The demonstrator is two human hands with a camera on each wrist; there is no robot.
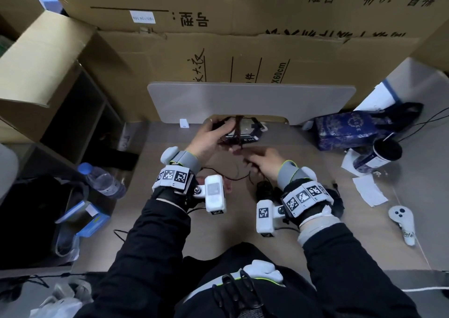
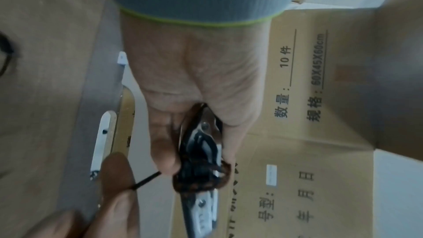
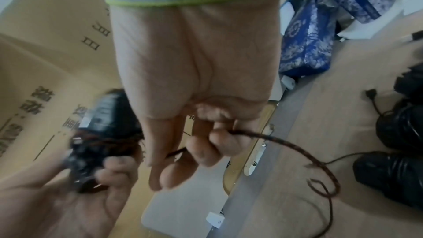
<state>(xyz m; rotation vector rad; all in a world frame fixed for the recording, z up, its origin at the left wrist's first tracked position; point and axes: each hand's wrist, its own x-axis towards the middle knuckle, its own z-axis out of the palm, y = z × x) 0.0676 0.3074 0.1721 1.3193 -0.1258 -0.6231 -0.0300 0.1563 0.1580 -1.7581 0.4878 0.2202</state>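
Cord (image 2: 194,186) before "60X45X60cm" carton (image 2: 343,115)

Table (image 1: 364,240): device (image 1: 245,133) above its far middle, held in the left hand (image 1: 206,142); cord (image 1: 237,128) wound round the device, trailing to the right hand (image 1: 264,162) just right of it. Behind: upright panel (image 1: 243,99), then cartons (image 1: 243,57). Left, off the table: open box (image 1: 36,62), bottle (image 1: 102,180) nearer. Right side: bag (image 1: 345,128), cup (image 1: 379,157) before it, paper slips (image 1: 369,190), controller (image 1: 402,220) nearest.
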